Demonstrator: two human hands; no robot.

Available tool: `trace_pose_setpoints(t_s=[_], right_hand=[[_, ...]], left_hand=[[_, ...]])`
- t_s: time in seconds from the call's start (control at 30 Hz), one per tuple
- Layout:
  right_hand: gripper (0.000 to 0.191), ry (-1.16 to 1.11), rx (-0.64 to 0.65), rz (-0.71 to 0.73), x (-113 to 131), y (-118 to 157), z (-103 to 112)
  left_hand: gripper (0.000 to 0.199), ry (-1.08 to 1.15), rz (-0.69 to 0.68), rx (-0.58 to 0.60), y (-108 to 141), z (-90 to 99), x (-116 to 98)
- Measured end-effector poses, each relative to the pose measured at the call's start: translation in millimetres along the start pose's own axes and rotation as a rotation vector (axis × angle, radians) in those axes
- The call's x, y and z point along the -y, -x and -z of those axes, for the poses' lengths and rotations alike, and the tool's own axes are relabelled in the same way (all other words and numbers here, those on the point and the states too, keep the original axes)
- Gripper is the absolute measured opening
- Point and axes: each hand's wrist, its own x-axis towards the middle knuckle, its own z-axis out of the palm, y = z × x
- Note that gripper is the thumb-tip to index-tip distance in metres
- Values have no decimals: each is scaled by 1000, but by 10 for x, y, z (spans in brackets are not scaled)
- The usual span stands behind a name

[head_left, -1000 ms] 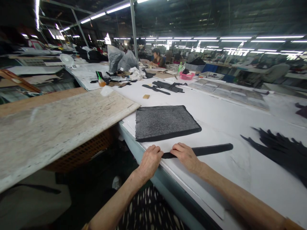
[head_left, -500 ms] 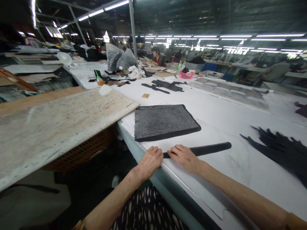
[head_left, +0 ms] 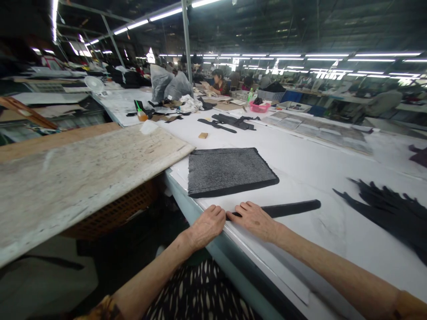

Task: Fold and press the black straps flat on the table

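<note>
A narrow black strip (head_left: 293, 208) lies on the white table, its left end reaching the near edge. My left hand (head_left: 209, 223) is closed on that end, fingers curled at the table edge. Close beside it, my right hand (head_left: 253, 218) has its fingers bent and pressed together on the strip, the thumb near my left hand. Beyond my hands lies a grey ribbed fabric panel (head_left: 231, 171) with a black band along its near side. Neither hand touches the panel.
Black fabric pieces (head_left: 387, 213) are heaped at the right. A stained board (head_left: 83, 173) overlaps the table's left side. Farther back are a small tan block (head_left: 203, 135), dark strips (head_left: 233, 121), a pink basket (head_left: 259, 106), a glue bottle (head_left: 142, 114) and a seated person (head_left: 220, 83).
My right fingers have shifted slightly on the strip, and the thumb now reaches closer to my left hand. The view has moved a little; the panel and strip lie much as before.
</note>
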Motion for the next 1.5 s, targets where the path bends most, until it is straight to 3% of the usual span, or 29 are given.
trace_pose_setpoints(t_s=[0.17,0.37,0.57,0.67,0.73,0.83,1.0,1.2,1.5], right_hand=[[31,4,-22,-1,0,-6,-2],[32,-4,-26,-9,-6,35,12],[35,13,-34,-4,2,84,40],[33,-1,-43,24,76,-30,65],[30,-9,-57,42,138,-132,70],[22,-3,-71,56,208,-251,60],[21,4,-99,75,203,-283,8],[15,-26,-172,146,60,-154,-110],[21,-116,-270,94,-60,118,-169]], left_hand=[[37,40,64,-42,189,-53,13],[51,337,314,-161,354,-216,-34],[30,865,764,-514,400,-248,-153],[30,1213,1030,-452,357,-232,-179],[38,1425,1127,-389,309,-243,-180],[40,1619,1167,-408,241,-280,-171],[28,1719,1177,-440,215,-339,-154],[26,1854,1183,-424,278,-422,-136],[29,1903,1266,-401,482,-662,-139]])
